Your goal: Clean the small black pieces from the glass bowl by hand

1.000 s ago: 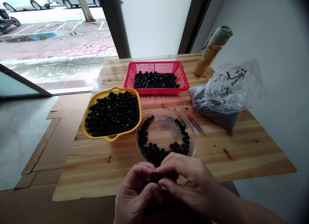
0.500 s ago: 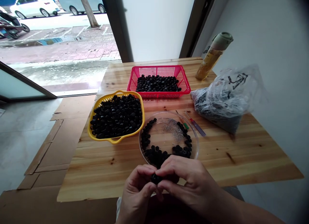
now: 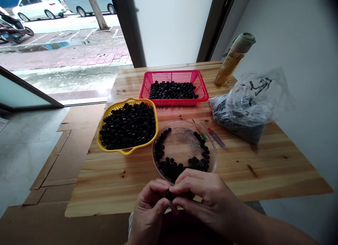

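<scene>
View slides right, pinch barely changes

Since a second ago, the tabletop (image 3: 105, 181) has shifted slightly right in the frame; the hands stay together at lower centre. Left hand (image 3: 149, 213) and right hand (image 3: 206, 195) both pinch one small black piece (image 3: 168, 194) between thumbs and fingertips. An uneven squeeze could pop it loose, perhaps over the table's near edge. It sits where both sets of fingertips meet, partly covered. Just beyond, a clear dish (image 3: 177, 146) holds black parts (image 3: 171, 167) and metal pins (image 3: 194, 143); a yellow basket (image 3: 142, 145) stands left of centre, a red basket (image 3: 174, 102) upper centre.
</scene>
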Motion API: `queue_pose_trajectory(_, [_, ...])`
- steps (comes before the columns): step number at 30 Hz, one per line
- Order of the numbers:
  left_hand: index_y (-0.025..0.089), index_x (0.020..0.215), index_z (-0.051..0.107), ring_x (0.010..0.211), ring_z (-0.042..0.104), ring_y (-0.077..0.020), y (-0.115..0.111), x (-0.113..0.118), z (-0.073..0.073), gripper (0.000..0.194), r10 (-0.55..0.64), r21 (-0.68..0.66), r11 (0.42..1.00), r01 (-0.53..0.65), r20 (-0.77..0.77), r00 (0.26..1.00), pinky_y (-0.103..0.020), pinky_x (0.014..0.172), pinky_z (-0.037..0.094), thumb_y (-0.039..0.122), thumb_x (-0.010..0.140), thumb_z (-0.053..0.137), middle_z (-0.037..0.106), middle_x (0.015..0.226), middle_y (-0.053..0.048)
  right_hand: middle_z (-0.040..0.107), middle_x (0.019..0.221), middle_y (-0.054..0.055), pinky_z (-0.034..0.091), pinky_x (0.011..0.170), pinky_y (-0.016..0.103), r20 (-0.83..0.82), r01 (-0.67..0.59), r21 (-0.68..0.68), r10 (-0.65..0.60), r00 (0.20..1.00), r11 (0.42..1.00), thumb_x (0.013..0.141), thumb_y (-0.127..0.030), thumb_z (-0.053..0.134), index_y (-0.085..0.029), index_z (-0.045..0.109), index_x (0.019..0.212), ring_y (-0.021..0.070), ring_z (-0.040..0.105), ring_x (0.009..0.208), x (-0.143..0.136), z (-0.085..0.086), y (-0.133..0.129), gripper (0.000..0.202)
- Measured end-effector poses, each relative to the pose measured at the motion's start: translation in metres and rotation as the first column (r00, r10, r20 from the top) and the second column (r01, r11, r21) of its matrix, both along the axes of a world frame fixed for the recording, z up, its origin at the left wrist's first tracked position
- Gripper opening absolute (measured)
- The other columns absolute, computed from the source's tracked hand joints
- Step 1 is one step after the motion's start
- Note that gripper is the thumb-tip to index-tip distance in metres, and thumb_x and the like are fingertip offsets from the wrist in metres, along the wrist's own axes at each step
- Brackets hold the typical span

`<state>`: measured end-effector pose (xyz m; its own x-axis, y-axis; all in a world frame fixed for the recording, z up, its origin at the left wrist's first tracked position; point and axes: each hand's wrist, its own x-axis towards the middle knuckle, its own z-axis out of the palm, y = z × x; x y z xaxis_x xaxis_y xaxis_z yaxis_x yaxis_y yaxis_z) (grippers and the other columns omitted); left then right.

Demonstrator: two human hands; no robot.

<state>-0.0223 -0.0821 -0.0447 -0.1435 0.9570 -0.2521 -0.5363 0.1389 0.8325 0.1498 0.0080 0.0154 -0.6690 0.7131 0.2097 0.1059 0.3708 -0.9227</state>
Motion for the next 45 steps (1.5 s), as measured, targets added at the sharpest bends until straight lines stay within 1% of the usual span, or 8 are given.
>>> queue_pose_trajectory(17, [0.028,0.09,0.083,0.081,0.068,-0.0178,-0.007,0.0,0.002,0.012,0.1,0.14,0.987,-0.082,-0.123,0.987,-0.025,0.075,0.057,0.032,0.08,0.09,0.071,0.086,-0.003,0.077,0.088,0.009,0.055,0.065,0.024,0.029,-0.059,-0.003,0.059,0.998,0.998,0.103,-0.032,0.065,-0.016,0.079,0.097,0.0173,0.073,0.075,0.002,0.01,0.001,0.022])
queue_pose_trajectory(23, [0.03,0.089,0.083,0.08,0.067,-0.0155,-0.007,-0.001,0.001,0.012,0.067,0.135,0.989,-0.053,-0.099,0.993,-0.024,0.076,0.056,0.031,0.08,0.091,0.071,0.086,-0.001,0.078,0.081,0.006,0.053,0.064,0.023,0.012,-0.096,-0.216,0.101,0.995,0.972,0.091,-0.033,0.08,-0.016,0.082,0.088,0.0164,0.072,0.072,0.001,0.009,0.011,0.017])
queue_pose_trajectory(25, [0.029,0.089,0.084,0.079,0.067,-0.0158,-0.006,-0.002,0.002,0.013,0.033,0.131,0.991,-0.022,-0.085,0.996,-0.024,0.075,0.056,0.03,0.079,0.091,0.07,0.085,-0.002,0.076,0.075,0.004,0.051,0.06,0.021,-0.01,-0.118,-0.393,0.124,0.992,0.912,0.083,-0.032,0.087,-0.015,0.081,0.082,0.015,0.07,0.068,0.001,0.008,0.015,0.018])
queue_pose_trajectory(26, [0.029,0.09,0.084,0.078,0.066,-0.0158,-0.005,-0.002,0.003,0.014,0.01,0.136,0.991,0.001,-0.079,0.997,-0.024,0.073,0.055,0.029,0.079,0.092,0.07,0.085,-0.002,0.075,0.072,0.002,0.05,0.058,0.02,-0.025,-0.131,-0.509,0.138,0.99,0.851,0.079,-0.031,0.09,-0.015,0.081,0.081,0.0138,0.069,0.065,0.001,0.008,0.016,0.019])
queue_pose_trajectory(30, [0.029,0.09,0.085,0.075,0.064,-0.0155,-0.003,-0.003,0.006,0.015,-0.039,0.168,0.984,0.052,-0.079,0.996,-0.024,0.07,0.054,0.028,0.077,0.093,0.069,0.082,-0.003,0.074,0.065,-0.003,0.053,0.054,0.015,-0.08,-0.154,-0.855,0.168,0.983,0.494,0.066,-0.026,0.096,-0.014,0.077,0.081,0.0078,0.067,0.055,0.0,0.006,0.021,0.027])
queue_pose_trajectory(32, [0.028,0.09,0.084,0.073,0.062,-0.0153,-0.003,-0.002,0.005,0.014,-0.035,0.176,0.983,0.049,-0.085,0.996,-0.024,0.069,0.053,0.03,0.078,0.092,0.068,0.081,-0.002,0.076,0.066,-0.003,0.055,0.054,0.014,-0.095,-0.158,-0.898,0.169,0.981,0.412,0.062,-0.023,0.097,-0.014,0.075,0.08,0.0066,0.068,0.054,-0.001,0.005,0.022,0.031])
queue_pose_trajectory(37, [0.028,0.095,0.082,0.077,0.063,-0.0162,-0.005,0.0,-0.001,0.014,-0.049,0.194,0.979,0.061,-0.068,0.997,-0.024,0.071,0.054,0.035,0.084,0.087,0.067,0.085,-0.002,0.076,0.065,-0.003,0.057,0.055,0.014,-0.113,-0.165,-0.916,0.158,0.981,0.366,0.061,-0.026,0.098,-0.014,0.071,0.078,0.0063,0.07,0.054,-0.003,0.006,0.022,0.035])
queue_pose_trajectory(45, [0.026,0.099,0.08,0.082,0.065,-0.0163,-0.007,-0.001,-0.003,0.015,-0.048,0.219,0.974,0.062,-0.069,0.996,-0.025,0.076,0.055,0.035,0.087,0.085,0.069,0.089,-0.002,0.076,0.067,-0.001,0.057,0.057,0.017,-0.075,-0.138,-0.896,0.163,0.984,0.422,0.061,-0.025,0.098,-0.012,0.074,0.082,0.0096,0.07,0.059,-0.004,0.006,0.02,0.034])
